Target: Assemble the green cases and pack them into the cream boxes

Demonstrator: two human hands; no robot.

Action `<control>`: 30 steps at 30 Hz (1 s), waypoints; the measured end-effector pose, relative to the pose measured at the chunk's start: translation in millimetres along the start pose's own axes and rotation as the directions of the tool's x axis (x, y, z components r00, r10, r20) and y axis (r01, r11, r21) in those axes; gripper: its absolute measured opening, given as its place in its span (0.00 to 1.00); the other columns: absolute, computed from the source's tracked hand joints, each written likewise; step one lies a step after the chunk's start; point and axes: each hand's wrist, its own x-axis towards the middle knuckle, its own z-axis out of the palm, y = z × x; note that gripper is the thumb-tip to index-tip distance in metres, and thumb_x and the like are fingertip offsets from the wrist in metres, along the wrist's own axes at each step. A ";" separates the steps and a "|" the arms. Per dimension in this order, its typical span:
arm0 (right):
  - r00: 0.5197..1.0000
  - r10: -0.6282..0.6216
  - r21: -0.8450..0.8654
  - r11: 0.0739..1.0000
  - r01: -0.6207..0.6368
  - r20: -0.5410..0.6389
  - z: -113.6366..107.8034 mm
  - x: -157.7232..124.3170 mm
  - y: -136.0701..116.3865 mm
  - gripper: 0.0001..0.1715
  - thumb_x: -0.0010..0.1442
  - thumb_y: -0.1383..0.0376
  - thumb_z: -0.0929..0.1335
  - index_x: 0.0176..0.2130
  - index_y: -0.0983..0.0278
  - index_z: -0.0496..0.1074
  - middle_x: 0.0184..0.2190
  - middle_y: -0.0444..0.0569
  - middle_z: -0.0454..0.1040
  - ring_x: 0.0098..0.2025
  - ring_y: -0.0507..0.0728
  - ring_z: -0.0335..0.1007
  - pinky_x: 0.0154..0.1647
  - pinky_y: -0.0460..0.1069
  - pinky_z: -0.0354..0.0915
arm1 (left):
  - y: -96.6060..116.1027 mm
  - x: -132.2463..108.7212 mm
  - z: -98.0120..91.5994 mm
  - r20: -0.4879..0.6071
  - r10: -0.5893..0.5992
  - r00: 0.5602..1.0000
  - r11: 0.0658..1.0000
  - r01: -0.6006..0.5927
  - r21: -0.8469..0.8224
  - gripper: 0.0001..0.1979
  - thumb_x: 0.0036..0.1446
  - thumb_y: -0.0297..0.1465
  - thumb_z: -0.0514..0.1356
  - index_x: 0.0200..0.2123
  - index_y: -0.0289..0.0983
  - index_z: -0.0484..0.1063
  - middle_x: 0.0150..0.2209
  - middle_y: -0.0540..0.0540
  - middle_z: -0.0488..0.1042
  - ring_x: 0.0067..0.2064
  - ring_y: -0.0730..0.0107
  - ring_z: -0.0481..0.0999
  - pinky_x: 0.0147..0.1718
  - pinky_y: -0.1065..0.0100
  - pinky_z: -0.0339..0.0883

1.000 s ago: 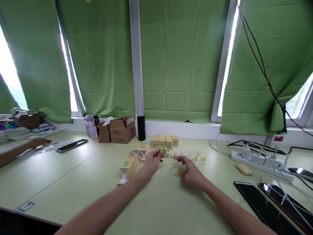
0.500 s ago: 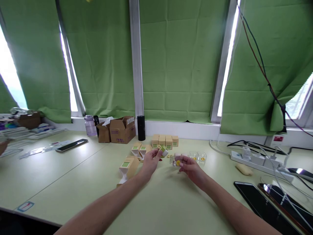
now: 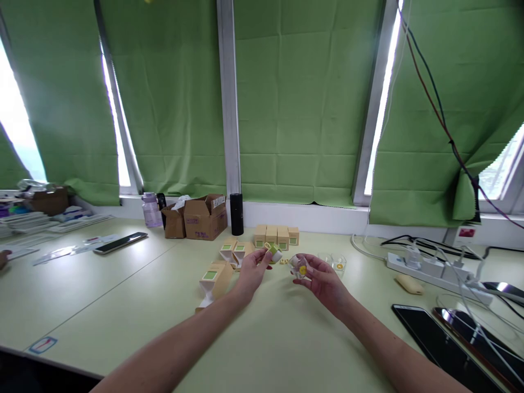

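Observation:
My left hand (image 3: 250, 272) is closed on a small green-and-white piece with a pale loop (image 3: 275, 252), pinched at the fingertips above the table. In my right hand (image 3: 325, 279) is a clear plastic cup (image 3: 295, 265) with something yellow in it, gripped between thumb and fingers. Just behind that hand stand more clear cups (image 3: 339, 265) with yellow bits inside, partly hidden by it. A few tiny pale yellow pieces (image 3: 284, 261) lie between my hands. Open kraft boxes (image 3: 216, 277) with green labels lie left of my left hand.
Several upright kraft boxes (image 3: 272, 236) form a row at the back. Behind stand a black cylinder (image 3: 236, 214) and a cardboard carton (image 3: 204, 218). Phones (image 3: 438, 333) and a power strip (image 3: 438, 275) with cables lie right. Another person's hand (image 3: 4, 258) shows far left.
My right hand has lifted and tilted the clear cup slightly, its fingers shifting around it. My left hand stays nearly still. The other person's hand has moved down and left.

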 end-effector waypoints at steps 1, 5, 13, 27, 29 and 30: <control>1.000 -0.012 0.004 1.000 0.013 -0.010 0.1 0.4 1.4 0.27 0.48 0.55 0.80 0.47 0.57 0.78 0.50 0.52 0.78 0.49 0.64 0.76 0.48 0.60 0.74 | -0.1 0.0 0.1 0.002 0.001 1.000 1.000 -0.001 -0.005 0.29 0.53 0.56 0.68 0.39 0.35 0.81 0.39 0.41 0.82 0.42 0.58 0.78 0.40 0.62 0.74; 0.996 -0.040 -0.052 0.998 0.037 -0.074 -0.7 2.4 7.1 0.34 0.42 0.58 0.82 0.48 0.57 0.78 0.49 0.52 0.77 0.47 0.64 0.76 0.41 0.56 0.73 | 2.5 -1.8 0.6 0.009 0.010 1.000 1.000 -0.010 -0.011 0.28 0.52 0.56 0.69 0.39 0.35 0.81 0.39 0.41 0.82 0.41 0.60 0.77 0.40 0.62 0.73; 0.975 -0.138 -0.263 0.961 0.090 -0.172 -3.3 7.9 14.9 0.34 0.37 0.69 0.79 0.46 0.57 0.78 0.45 0.49 0.76 0.49 0.63 0.74 0.41 0.54 0.74 | 13.0 -7.8 2.7 0.018 0.013 1.000 1.000 -0.012 -0.027 0.26 0.52 0.52 0.70 0.42 0.36 0.81 0.42 0.40 0.82 0.42 0.59 0.78 0.43 0.63 0.72; 0.996 -0.063 -0.105 0.993 0.057 -0.062 0.6 4.4 24.3 0.33 0.43 0.56 0.84 0.47 0.58 0.77 0.47 0.50 0.76 0.46 0.64 0.79 0.48 0.63 0.76 | 4.9 -5.7 2.6 0.053 0.029 0.998 0.999 -0.027 -0.027 0.29 0.49 0.52 0.72 0.46 0.35 0.81 0.47 0.37 0.82 0.46 0.55 0.80 0.46 0.59 0.74; 0.996 -0.059 -0.095 0.994 0.053 -0.062 1.2 3.7 24.7 0.32 0.45 0.53 0.83 0.46 0.59 0.78 0.48 0.51 0.77 0.46 0.64 0.79 0.49 0.64 0.76 | 7.2 -6.9 3.6 0.087 0.045 0.995 0.999 -0.044 -0.015 0.28 0.51 0.51 0.71 0.45 0.35 0.81 0.46 0.38 0.82 0.47 0.54 0.80 0.47 0.60 0.73; 0.996 -0.058 -0.095 0.994 0.051 -0.064 1.4 3.5 24.8 0.32 0.45 0.52 0.83 0.46 0.59 0.78 0.49 0.51 0.77 0.46 0.64 0.79 0.50 0.65 0.76 | 8.4 -7.6 4.1 0.096 0.051 0.994 0.999 -0.051 -0.010 0.27 0.52 0.51 0.71 0.45 0.36 0.81 0.45 0.38 0.82 0.47 0.54 0.80 0.48 0.60 0.73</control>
